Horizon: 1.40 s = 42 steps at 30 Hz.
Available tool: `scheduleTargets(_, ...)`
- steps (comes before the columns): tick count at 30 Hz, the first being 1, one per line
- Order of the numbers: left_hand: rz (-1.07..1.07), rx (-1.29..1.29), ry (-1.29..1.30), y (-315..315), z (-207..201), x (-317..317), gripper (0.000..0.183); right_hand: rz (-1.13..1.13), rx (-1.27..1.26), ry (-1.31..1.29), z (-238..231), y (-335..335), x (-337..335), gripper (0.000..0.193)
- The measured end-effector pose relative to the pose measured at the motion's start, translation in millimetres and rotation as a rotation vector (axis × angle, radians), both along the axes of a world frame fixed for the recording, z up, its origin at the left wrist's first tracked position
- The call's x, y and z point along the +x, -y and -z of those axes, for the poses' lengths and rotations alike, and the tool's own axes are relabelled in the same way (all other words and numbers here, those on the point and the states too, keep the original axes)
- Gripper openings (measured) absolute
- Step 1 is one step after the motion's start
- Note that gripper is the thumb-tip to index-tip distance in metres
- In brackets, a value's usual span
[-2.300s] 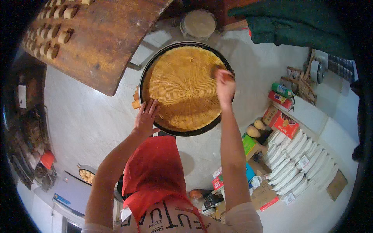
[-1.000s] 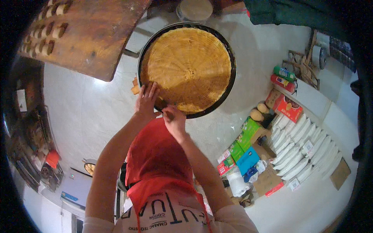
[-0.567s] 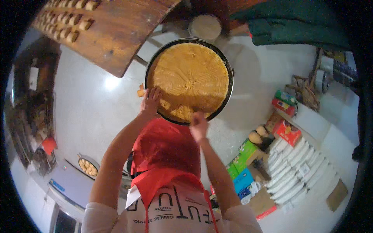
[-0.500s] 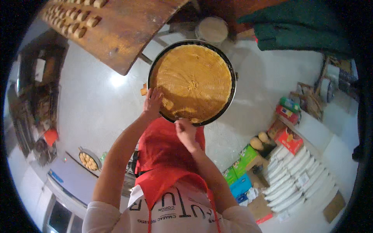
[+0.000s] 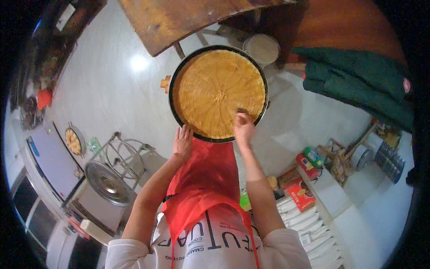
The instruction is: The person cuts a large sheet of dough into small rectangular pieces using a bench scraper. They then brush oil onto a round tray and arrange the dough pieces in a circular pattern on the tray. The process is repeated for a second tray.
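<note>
The right hand [image 5: 244,128] has its grip curled around a small dark piece [image 5: 242,110], too hidden to identify, seemingly angled so its end meets the woven disc [image 5: 210,85]. The left hand [image 5: 182,142] rests loosely outstretched at the lower-left rim, probably to steady things. The round pan [image 5: 217,47] sits mid-frame, its wall encircling the disc; a wooden tabletop [image 5: 174,18] stands beyond, toward the upper left.
</note>
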<state>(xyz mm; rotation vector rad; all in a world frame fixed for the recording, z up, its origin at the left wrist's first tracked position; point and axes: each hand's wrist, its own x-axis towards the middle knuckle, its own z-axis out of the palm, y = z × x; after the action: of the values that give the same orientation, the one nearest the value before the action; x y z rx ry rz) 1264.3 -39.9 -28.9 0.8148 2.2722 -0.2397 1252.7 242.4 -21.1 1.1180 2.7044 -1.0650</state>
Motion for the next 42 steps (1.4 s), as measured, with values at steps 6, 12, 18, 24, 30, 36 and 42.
scheduleTargets(6, -0.148, 0.009, 0.083, -16, 1, -4, 0.069, -0.781, -0.246, 0.000, -7, 97, 26, 0.017)
scheduleTargets(12, -0.118, -0.011, 0.127, -15, 2, -8, 0.066, -0.887, -0.359, 0.320, -9, -8, 21, 0.016)
scheduleTargets(18, -0.023, -0.039, 0.106, -12, 8, 5, 0.056, -1.191, -0.286, 0.443, -24, 2, -21, 0.017)
scheduleTargets(24, -0.142, -0.092, 0.106, -28, 8, 19, 0.051, -1.356, -0.516, 0.350, 15, 127, -146, 0.019)
scheduleTargets(30, -0.270, -0.133, 0.040, -52, 11, 25, 0.053, -1.365, -0.277, -0.115, 5, 150, -163, 0.016)
scheduleTargets(36, -0.305, -0.258, -0.004, -65, 15, 32, 0.055, -1.812, -0.351, 0.226, -10, -2, -33, 0.023)
scheduleTargets(42, -0.271, -0.203, 0.047, -59, 2, 28, 0.061, -1.463, -0.079, 0.555, -17, -132, -131, 0.021)
